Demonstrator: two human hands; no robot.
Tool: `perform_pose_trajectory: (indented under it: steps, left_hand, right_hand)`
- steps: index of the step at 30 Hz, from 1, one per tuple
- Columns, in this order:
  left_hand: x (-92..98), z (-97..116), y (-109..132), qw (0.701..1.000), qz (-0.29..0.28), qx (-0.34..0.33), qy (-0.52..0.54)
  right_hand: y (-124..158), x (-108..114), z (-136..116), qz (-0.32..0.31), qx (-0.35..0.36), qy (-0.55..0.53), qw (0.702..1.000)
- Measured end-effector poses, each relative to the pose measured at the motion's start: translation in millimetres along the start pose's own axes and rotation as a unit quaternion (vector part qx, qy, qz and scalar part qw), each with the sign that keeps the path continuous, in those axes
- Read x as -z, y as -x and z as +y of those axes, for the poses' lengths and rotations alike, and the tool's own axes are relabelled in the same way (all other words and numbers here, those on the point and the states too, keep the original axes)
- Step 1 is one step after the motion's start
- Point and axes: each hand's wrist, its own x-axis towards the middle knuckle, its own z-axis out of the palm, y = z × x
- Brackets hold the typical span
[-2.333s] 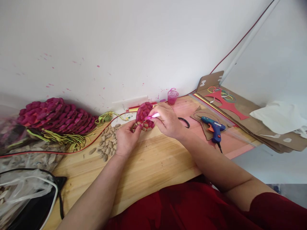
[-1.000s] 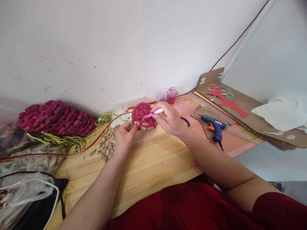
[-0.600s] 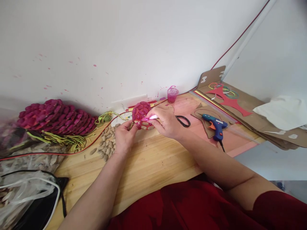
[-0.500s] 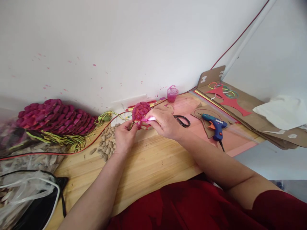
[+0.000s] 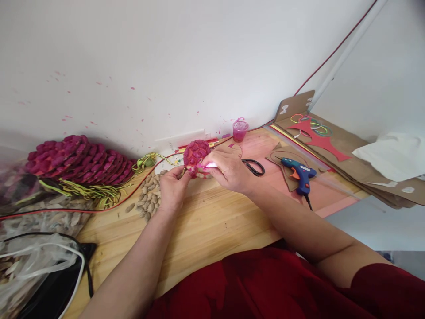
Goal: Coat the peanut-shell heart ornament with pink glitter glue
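Note:
My left hand (image 5: 174,188) pinches the lower left edge of a round craft piece (image 5: 195,153) covered in peanut shells. Most of its shells are magenta, while a few along the lower edge are pale tan. In my right hand (image 5: 230,168) is a short white stick-like tool (image 5: 210,165) with a pink end, gripped between thumb and fingers. Its pink end meets the lower part of the round piece; its exact kind is hidden by my fingers. Loose peanuts (image 5: 149,197) lie beside my left hand. Behind my right hand stands a clear cup of magenta liquid (image 5: 239,130).
At left, a stack of magenta shell-covered pieces (image 5: 79,159) trails yellow-green yarn (image 5: 96,190). Plastic bags (image 5: 36,261) sit nearer. Black-handled scissors (image 5: 255,167) and a blue glue gun (image 5: 300,175) lie right, before cardboard sheets (image 5: 381,188). A red cord (image 5: 133,192) crosses the table.
The view has shifted very slightly. Both hands keep their hold, and the white tool stays at the lower part of the round piece with hardly any visible movement.

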Motion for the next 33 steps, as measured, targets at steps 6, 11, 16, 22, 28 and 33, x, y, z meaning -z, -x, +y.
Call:
perform_pose_trajectory:
  steps: [6, 11, 16, 22, 28, 33]
  left_hand:
    - [-1.7, 9, 3, 0.999, 0.012, 0.009, 0.050]
    - [-5.3, 17, 4, 0.995, 0.017, 0.030, 0.091]
    - [-6.0, 16, 2, 0.991, 0.013, 0.052, 0.121]
    - [-4.1, 11, 0, 0.989, 0.017, 0.099, 0.112]
    - [-3.8, 11, 0, 0.991, 0.015, 0.090, 0.100]
    - [-3.8, 11, 1, 0.992, 0.009, 0.084, 0.097]
  right_hand:
    - [0, 0, 1, -0.015, -0.010, -0.005, 1.000]
    - [-1, -1, 3, 0.021, 0.007, -0.010, 1.000]
    - [0, -2, 6, 0.031, 0.000, -0.015, 0.999]
    - [0, 0, 6, 0.057, -0.012, -0.024, 0.998]
    - [0, -2, 5, 0.058, -0.032, -0.010, 0.998]
    - [0, -3, 3, 0.050, -0.034, -0.021, 0.998]
